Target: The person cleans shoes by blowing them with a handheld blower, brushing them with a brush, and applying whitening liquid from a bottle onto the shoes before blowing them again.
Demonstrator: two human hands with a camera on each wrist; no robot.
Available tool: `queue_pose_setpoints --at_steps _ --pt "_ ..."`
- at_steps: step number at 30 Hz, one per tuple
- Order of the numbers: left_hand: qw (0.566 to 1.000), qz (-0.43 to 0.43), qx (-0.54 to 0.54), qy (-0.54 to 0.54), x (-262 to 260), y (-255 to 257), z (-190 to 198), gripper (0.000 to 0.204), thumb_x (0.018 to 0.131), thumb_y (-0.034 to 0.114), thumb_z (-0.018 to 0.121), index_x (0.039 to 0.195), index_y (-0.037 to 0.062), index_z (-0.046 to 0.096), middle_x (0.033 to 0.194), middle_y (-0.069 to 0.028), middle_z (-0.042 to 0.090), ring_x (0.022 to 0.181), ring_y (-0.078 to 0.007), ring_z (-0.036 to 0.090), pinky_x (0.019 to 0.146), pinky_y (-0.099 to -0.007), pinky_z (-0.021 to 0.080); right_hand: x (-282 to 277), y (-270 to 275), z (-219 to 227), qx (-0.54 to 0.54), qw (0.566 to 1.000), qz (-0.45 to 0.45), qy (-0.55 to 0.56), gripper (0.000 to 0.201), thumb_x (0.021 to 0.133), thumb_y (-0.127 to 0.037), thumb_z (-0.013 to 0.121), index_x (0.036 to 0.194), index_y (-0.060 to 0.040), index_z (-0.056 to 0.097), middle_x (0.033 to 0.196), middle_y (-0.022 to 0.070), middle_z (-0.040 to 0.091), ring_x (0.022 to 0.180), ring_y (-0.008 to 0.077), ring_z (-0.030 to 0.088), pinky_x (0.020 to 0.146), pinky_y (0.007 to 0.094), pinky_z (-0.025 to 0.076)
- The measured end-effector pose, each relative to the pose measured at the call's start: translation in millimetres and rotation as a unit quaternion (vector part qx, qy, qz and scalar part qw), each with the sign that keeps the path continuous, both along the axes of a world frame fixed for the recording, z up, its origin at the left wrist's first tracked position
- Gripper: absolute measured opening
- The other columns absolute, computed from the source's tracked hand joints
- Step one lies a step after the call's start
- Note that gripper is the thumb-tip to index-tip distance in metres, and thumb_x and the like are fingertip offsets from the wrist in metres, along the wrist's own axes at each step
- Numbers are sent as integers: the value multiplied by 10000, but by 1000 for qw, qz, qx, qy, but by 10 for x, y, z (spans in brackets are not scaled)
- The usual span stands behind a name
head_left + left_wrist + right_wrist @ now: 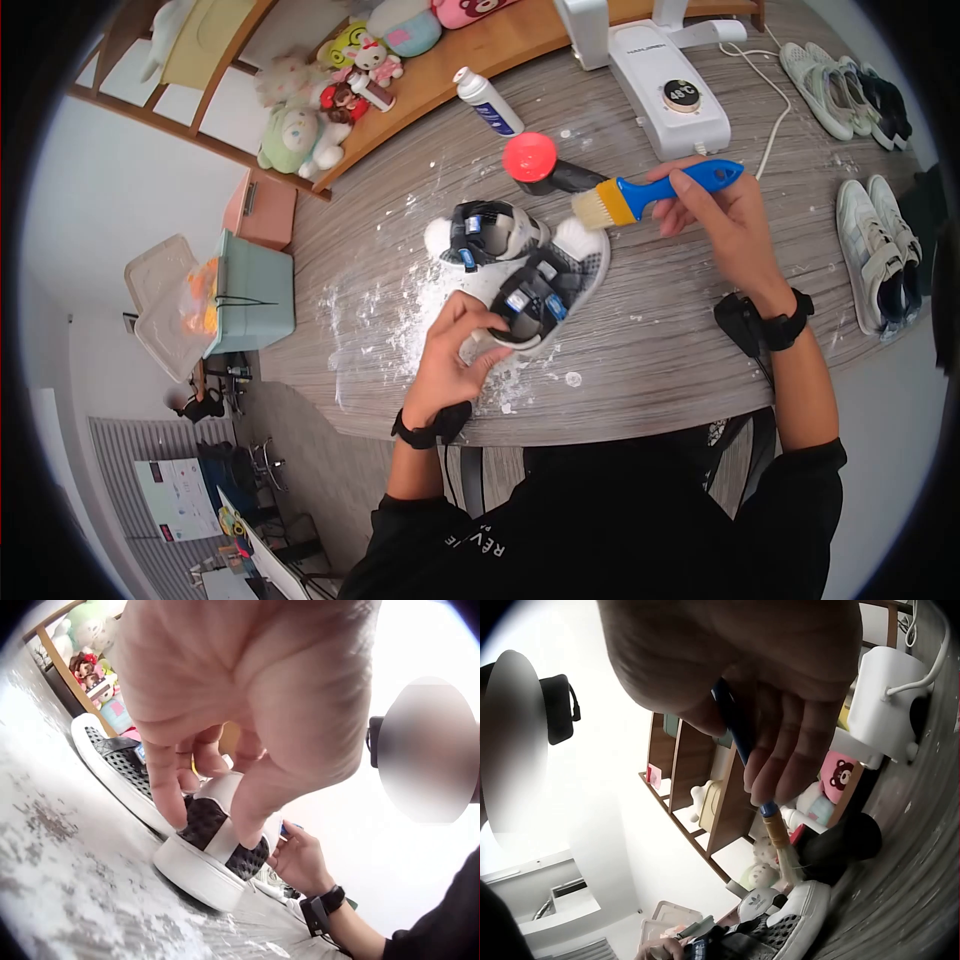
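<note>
My left hand (452, 350) grips the heel of the nearer black-and-white sneaker (580, 242), thumb on one side and fingers on the other. In the left wrist view the heel (202, 874) shows between thumb and fingertips, low over the powdery table. My right hand (735, 230) pinches the blue handle of a flat paintbrush (640, 196), whose pale bristles hang right at this sneaker's toe. The right wrist view also has the bristles (787, 866) close over the toe. Beyond lies the second sneaker (438, 240), its straps undone like those of the first.
White powder (395, 310) is scattered over the grey wood table. Behind the sneakers are a red-topped, black-handled object (530, 157), a white bottle (490, 102) and a white device (670, 85) reading 48°C. More shoes (862, 250) stand at the right edge. A green bin (255, 300) is at left.
</note>
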State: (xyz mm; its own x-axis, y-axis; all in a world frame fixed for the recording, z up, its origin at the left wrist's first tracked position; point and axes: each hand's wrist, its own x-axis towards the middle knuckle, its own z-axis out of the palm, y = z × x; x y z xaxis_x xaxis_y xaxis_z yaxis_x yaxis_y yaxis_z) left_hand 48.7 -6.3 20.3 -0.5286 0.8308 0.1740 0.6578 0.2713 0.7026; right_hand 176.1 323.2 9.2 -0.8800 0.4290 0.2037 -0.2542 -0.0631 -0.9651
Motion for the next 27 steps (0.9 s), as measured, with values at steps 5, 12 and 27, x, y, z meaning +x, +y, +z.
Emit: queue_pose_setpoints --at_steps 5,12,27 --pt "999 -9 -22 39 -146 146 14 398 666 1 888 1006 22 684 1036 -80 525 994 -238 556 895 -334 464 34 -5 36 10 1000 -4 11 268 1039 -210 607 1080 27 725 829 66 697 678 82 630 612 221 512" --pt "997 -14 -16 79 -236 323 -83 546 584 135 985 968 26 613 1084 -123 508 1018 -289 557 863 -386 523 42 -64 50 49 999 -1 -23 197 1018 -129 607 998 25 728 806 68 705 712 82 654 630 232 542" --pt "993 42 45 -106 -197 178 -136 450 682 111 956 1023 -9 688 1149 -115 684 1036 -181 637 893 -317 508 203 -458 117 396 903 61 158 189 787 -24 732 969 -61 695 762 66 646 616 268 647 513 348 484"
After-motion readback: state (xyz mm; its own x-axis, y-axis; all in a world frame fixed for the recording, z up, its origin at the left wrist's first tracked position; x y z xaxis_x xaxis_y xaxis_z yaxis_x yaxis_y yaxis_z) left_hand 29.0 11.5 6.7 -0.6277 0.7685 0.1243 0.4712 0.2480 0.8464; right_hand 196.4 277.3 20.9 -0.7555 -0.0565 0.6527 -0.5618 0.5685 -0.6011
